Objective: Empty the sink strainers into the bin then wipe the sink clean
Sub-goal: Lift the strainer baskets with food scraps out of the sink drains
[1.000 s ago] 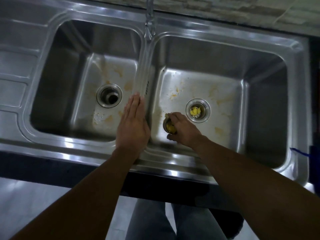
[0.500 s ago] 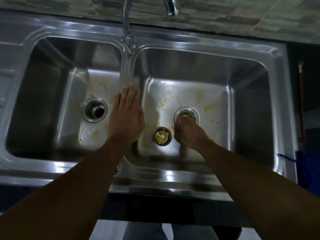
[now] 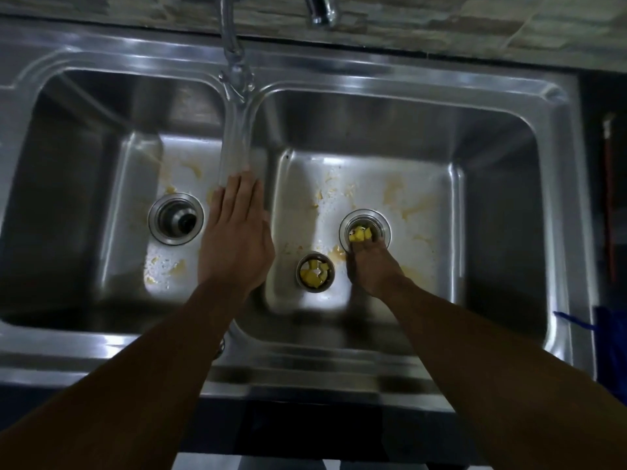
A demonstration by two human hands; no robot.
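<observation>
Two strainers are in view, both in the right basin of the sink [image 3: 424, 74]. The loose strainer [image 3: 315, 273] stands upright on the basin floor, and the seated strainer [image 3: 363, 232] sits in the right drain. Each holds yellow food scraps. The left drain [image 3: 176, 219] is open, with no strainer in it. Your left hand [image 3: 237, 247] lies flat on the divider between the basins, fingers straight and together, holding nothing. Your right hand [image 3: 373, 271] reaches down with bunched fingertips [image 3: 358, 245] touching the near edge of the seated strainer; whether they have pinched it cannot be told from this view. Expect each strainer to be light, rigid metal, probably wet and slippery. Take hold at the rim, not at the scraps, which look soft and loose. Keep the strainer level when lifting, since a tilt could spill scraps onto the stained basin floor. No bin is visible.
</observation>
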